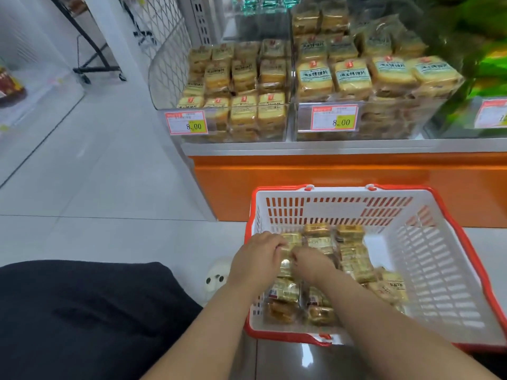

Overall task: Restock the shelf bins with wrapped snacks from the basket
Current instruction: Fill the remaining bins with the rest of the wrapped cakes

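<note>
Before you: clear shelf bins (356,116), both stacked full of wrapped yellow cakes, each with an 8.00 price tag (334,118). Below, on the floor: white basket (428,264) with red rim, wrapped snacks (354,259) heaped at its left side. Your left hand (255,259) and right hand (312,263) meet inside it, fingers curled round one gold-wrapped packet (285,255).
</note>
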The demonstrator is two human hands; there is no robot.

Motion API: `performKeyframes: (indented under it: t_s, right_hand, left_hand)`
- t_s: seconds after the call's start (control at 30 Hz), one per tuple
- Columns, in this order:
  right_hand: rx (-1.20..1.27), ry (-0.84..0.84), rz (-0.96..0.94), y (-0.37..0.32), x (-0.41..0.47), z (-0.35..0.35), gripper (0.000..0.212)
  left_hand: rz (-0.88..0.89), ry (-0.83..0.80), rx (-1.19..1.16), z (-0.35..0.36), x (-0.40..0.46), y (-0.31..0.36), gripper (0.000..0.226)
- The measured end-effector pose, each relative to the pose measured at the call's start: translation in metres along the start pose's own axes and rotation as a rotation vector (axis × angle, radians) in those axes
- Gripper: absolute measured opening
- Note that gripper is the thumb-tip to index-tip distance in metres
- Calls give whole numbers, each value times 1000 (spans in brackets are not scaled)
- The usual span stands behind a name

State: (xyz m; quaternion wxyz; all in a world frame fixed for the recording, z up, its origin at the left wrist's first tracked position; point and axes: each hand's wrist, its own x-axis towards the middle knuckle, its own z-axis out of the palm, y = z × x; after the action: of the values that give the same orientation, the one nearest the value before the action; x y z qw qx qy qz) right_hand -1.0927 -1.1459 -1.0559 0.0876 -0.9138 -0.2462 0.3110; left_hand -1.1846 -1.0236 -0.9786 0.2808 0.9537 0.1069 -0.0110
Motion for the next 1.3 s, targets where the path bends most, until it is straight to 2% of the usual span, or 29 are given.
performKeyframes:
  t_s: [0.1,0.2,0.4,0.53,0.6,0.67,0.77,0.87,0.97,1.07,1.17,1.23,1.3]
  right_hand:
    - [-134,-43,-125,-5,25,14,47]
    - [-333,-140,-229,-7,38,30,55]
    - [-329,-158,-76,-2,54,50,66]
    - [-259,-154,26,2,51,44,67]
    - [-118,-107,66,8,42,36,65]
    - [246,-81,150,14,28,19,64]
    - [905,-130,178,20,4,-15,30]
    - [1286,-113,157,22,-14,-45,30]
    - [1616,-67,87,12,-35,-74,28]
    - [1712,-52,-3,-2,-57,-96,27]
    - [1695,-93,-105,-18,-76,-112,33]
    - [1538,-24,-116,-27,-83,-117,28]
    - [1232,202,-57,-35,-89,-124,17]
  left_hand:
    - [-23,43,-23,-2,5,-3,27]
    - [-50,57,-51,-1,11,-6,25]
    - [-130,64,-64,2,20,-9,25]
    - [-114,48,-74,2,20,-7,27]
    - [-112,48,-85,-1,21,-8,27]
    - [-110,51,-118,-5,21,-9,28]
    - [-131,65,-184,-11,21,-10,30]
    - [-183,60,-313,-14,21,-3,31]
    - [-278,-45,-562,-20,23,11,38]
    - [-408,-170,-914,-30,22,26,41]
    - [-398,-91,-1069,-41,20,36,31]
    - [-386,-20,-1119,-54,19,40,27]
    - [-379,25,-1148,-72,20,42,26]
